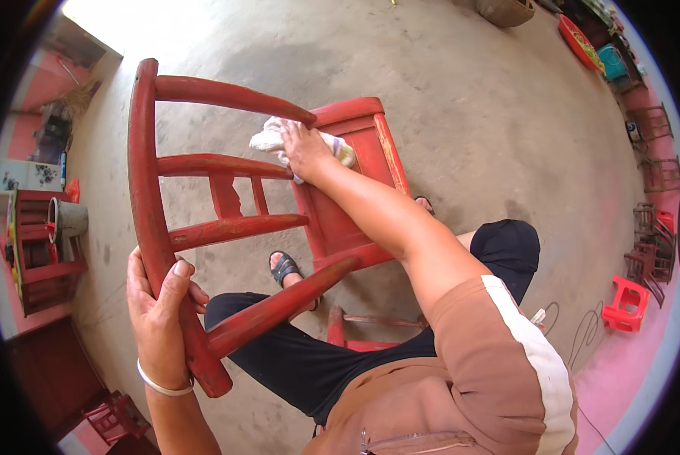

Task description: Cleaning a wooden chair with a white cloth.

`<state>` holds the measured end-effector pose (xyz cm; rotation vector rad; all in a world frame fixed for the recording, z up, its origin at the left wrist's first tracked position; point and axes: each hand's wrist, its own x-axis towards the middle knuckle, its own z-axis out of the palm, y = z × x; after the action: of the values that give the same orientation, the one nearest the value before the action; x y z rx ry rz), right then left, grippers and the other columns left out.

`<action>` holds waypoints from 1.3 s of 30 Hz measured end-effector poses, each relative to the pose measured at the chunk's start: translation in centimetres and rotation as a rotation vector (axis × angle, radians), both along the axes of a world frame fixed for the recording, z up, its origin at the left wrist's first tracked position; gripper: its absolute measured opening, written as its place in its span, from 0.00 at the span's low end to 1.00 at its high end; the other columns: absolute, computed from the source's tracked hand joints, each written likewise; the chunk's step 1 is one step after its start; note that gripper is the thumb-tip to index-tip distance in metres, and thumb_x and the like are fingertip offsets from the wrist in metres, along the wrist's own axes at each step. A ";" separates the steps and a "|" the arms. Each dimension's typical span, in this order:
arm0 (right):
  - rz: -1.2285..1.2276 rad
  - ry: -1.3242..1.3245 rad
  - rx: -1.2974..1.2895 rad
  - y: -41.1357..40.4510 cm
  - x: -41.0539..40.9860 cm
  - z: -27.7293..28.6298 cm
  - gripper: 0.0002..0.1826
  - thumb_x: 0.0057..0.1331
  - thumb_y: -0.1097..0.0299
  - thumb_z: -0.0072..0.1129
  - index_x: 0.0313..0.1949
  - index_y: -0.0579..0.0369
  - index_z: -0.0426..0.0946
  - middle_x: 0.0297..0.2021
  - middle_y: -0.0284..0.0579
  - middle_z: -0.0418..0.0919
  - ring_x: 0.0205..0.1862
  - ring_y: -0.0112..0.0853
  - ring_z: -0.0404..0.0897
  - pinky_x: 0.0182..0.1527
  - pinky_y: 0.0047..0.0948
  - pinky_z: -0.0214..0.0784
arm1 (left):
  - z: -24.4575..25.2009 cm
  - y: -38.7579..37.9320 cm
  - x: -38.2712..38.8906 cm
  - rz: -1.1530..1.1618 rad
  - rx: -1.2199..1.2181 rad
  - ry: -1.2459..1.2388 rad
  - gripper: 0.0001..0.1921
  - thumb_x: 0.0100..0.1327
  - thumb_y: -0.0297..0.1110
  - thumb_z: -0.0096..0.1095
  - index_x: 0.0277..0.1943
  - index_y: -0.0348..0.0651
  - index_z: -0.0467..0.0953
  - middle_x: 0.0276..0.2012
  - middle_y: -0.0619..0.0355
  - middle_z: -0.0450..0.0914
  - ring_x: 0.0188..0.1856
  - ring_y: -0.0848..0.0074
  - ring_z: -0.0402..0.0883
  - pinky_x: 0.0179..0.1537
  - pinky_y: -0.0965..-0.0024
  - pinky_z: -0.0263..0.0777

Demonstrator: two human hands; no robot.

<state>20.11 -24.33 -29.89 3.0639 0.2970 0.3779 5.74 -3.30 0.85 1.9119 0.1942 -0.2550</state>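
Observation:
A red-painted wooden chair (351, 222) with worn edges is tilted in front of me, its slatted back toward the left. My left hand (166, 301), a pale bangle on its wrist, is closed around the lower part of a thick back post (146, 182). With spread fingers, my right hand (306, 151) presses a white cloth (269, 138) against the chair where the back meets the seat; the cloth shows on both sides of the hand. Its fingertips lie just below the upper back rail (232, 95). The chair's legs are mostly out of sight.
Beneath me is another red wooden seat (374, 344). A grey bucket (70, 219) stands by a red wooden stand (53, 270) at far left. On the right are a red plastic stool (625, 304), small wooden chairs and a loose cable (584, 335). A basket (505, 11) sits at the top.

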 end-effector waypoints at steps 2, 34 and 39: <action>-0.094 0.020 -0.099 -0.1 -0.9 -0.5 0.28 0.68 0.57 0.44 0.63 0.61 0.66 0.60 0.54 0.66 0.58 0.44 0.66 0.53 0.41 0.61 | 0.0 0.0 0.0 -0.012 -0.002 -0.006 0.18 0.65 0.34 0.59 0.54 0.38 0.67 0.34 0.59 0.73 0.26 0.82 0.74 0.27 0.79 0.68; -0.495 0.335 0.097 -10.1 -6.3 1.2 0.32 0.65 0.59 0.51 0.68 0.50 0.60 0.69 0.41 0.58 0.61 0.54 0.65 0.55 0.55 0.65 | -0.4 0.1 0.0 -0.023 -0.059 0.011 0.16 0.64 0.33 0.59 0.52 0.38 0.67 0.34 0.58 0.73 0.26 0.81 0.75 0.26 0.79 0.68; -0.542 0.411 0.069 -9.2 -12.0 0.1 0.33 0.65 0.60 0.51 0.68 0.55 0.60 0.68 0.47 0.58 0.62 0.59 0.63 0.53 0.55 0.67 | -0.7 1.2 0.2 -0.049 -0.030 -0.019 0.15 0.64 0.34 0.60 0.50 0.39 0.69 0.34 0.59 0.73 0.26 0.83 0.74 0.26 0.80 0.67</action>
<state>8.12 -33.49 -29.77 3.0851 -0.5422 -0.2717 5.95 -2.10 0.14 1.8900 0.1303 -0.2708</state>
